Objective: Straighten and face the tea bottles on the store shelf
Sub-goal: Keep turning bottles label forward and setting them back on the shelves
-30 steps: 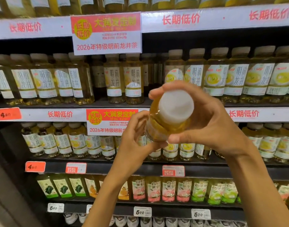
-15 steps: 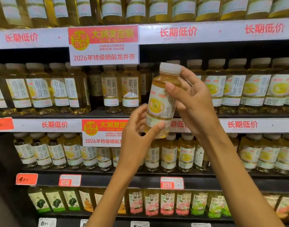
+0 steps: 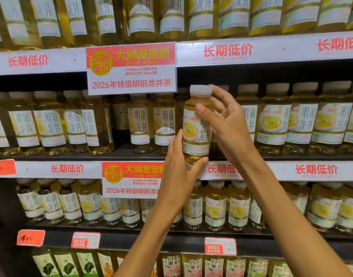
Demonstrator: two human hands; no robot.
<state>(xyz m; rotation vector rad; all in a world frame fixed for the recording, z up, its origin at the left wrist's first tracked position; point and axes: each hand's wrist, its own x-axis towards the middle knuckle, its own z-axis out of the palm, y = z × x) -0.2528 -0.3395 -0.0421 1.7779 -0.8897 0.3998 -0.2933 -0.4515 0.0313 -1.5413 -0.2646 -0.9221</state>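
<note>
A yellow tea bottle with a white cap and a white label is held upright in front of the middle shelf, its label toward me. My left hand cups its base and lower left side. My right hand grips its right side, thumb across the label's top. Rows of matching tea bottles fill that shelf on both sides, and there is a dark gap behind the held bottle.
More of the same bottles line the shelf above and the shelf below. Red and white price signs hang from the shelf edges. Green and pink labelled drinks stand on the lowest shelf.
The bottle has gone from tilted with its cap toward me to upright, and it has moved up toward the middle shelf. The view has risen with it.
</note>
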